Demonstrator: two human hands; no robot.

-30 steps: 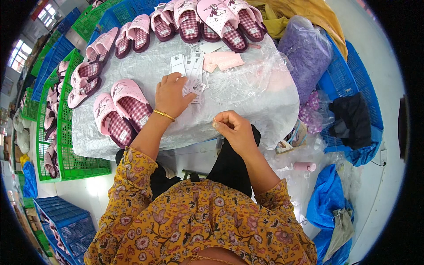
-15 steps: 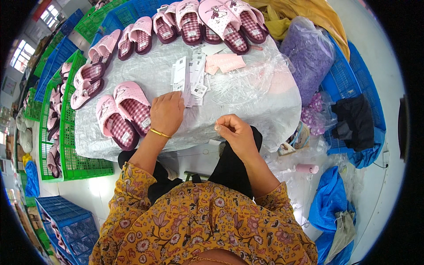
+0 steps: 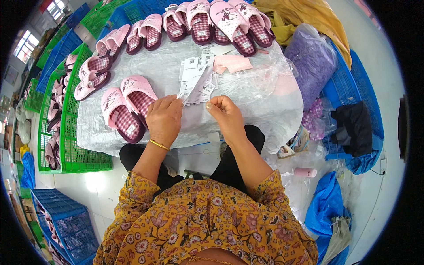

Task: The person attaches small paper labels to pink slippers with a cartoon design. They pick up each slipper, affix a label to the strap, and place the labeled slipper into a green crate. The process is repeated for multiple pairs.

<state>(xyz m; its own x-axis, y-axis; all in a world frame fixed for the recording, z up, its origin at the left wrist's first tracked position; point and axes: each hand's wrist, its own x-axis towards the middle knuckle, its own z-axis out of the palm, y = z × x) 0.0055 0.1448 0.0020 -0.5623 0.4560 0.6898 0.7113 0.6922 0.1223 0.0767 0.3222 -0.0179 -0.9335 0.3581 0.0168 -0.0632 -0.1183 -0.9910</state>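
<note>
Head view: white paper tags (image 3: 195, 78), fanned far-to-near, just beyond both hands; left hand (image 3: 164, 119) curled touching their near end, right hand (image 3: 226, 115) pinching something small

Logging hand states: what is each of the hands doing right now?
Left hand: curled, knuckles up, touching the paper tags; grip cannot be told.
Right hand: fingertips pinched; contents too small to tell.

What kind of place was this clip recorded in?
Probably a footwear packing or finishing workshop: many pink plaid-lined slippers on a plastic-covered table, a pile of white paper tags, and green plastic crates holding more.
</note>
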